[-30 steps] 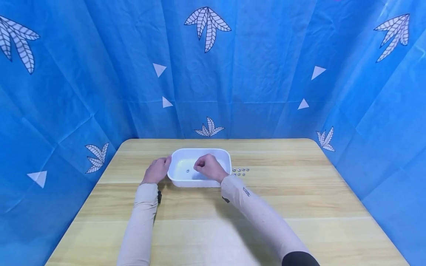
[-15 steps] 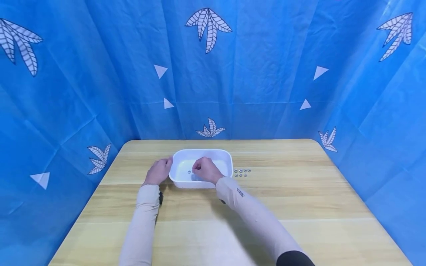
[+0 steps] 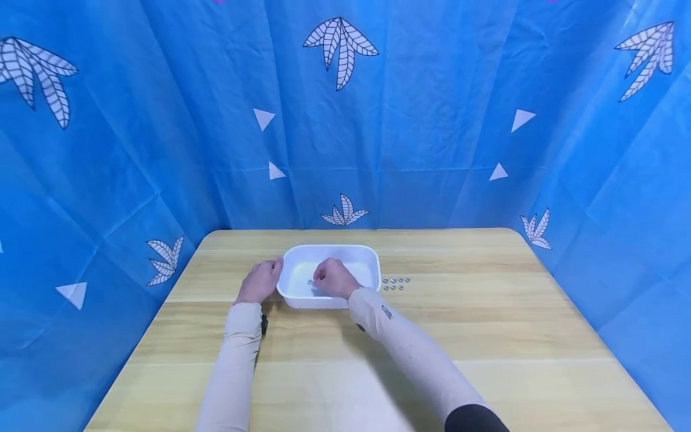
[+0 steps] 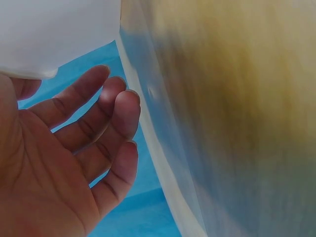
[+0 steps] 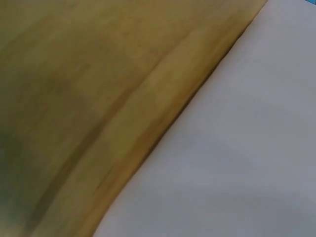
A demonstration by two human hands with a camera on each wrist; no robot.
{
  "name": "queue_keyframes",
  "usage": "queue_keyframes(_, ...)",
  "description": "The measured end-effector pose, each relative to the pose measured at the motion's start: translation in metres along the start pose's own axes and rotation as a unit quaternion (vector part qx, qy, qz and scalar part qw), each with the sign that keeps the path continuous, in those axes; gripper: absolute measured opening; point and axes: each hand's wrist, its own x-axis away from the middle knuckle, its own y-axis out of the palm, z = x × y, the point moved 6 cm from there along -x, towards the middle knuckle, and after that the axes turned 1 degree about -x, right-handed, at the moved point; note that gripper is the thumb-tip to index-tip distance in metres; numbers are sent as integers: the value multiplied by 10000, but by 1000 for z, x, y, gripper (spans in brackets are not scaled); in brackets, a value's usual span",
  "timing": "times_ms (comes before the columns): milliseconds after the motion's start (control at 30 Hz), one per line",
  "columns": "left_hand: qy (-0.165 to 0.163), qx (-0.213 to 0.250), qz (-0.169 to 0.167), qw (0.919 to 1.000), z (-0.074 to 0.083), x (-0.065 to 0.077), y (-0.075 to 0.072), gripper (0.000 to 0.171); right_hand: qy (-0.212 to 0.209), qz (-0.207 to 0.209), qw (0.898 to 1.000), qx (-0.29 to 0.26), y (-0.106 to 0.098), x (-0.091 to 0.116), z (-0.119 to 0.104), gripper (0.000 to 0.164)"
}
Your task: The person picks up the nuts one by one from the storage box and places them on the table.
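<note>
My left hand (image 3: pixel 260 281) rests at the left end of a white plastic tub (image 3: pixel 326 302), fingertips at its rim. The left wrist view shows that hand's palm and its loosely bent fingers (image 4: pixel 126 113) away from the tub's wall (image 4: pixel 59 29). Inside the tub, my right hand (image 3: pixel 336 278) reaches down with curled fingers drawn together. One small silver nut (image 3: pixel 310 282) lies on the tub's floor, right at those fingertips. Whether they grip anything I cannot tell. In the right wrist view the hand is out of sight; a blurred white surface (image 5: pixel 222 148) fills the right side.
Several small silver nuts (image 3: pixel 393 280) lie in two short rows on the wooden table (image 3: pixel 459 336), just right of the tub. A blue curtain (image 3: pixel 421 120) with white leaf prints surrounds the table's back and sides.
My right hand has shifted left and slightly down inside the tub, closer to the small nut. The left hand keeps its place on the rim. The whole head view has drifted slightly.
</note>
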Motion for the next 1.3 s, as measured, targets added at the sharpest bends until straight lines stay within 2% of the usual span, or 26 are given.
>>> queue_keyframes(267, -25, -2, 45, 10000, 1, 1, 2, 69, 75, -98, 9998, 123, 5, -5, 4, 12)
queue_keyframes(467, -121, 45, -6, 9999, -3, 1, 3, 72, 75, -570, 9975, 401, 11, -6, 4, 36)
queue_keyframes(567, -106, 68, 15, 9999, -2, 1, 3, 71, -44, -715, 9961, 515, 13, -5, 3, 38)
queue_keyframes(933, -14, -49, 87, 9999, 1, 3, 1, 69, -258, -755, 9954, 534, 12, -3, 1, 19)
queue_keyframes(1300, 24, -110, 77, 9999, 2, 2, 2, 70, 56, -810, 9927, 888, 13, -3, 6, 4)
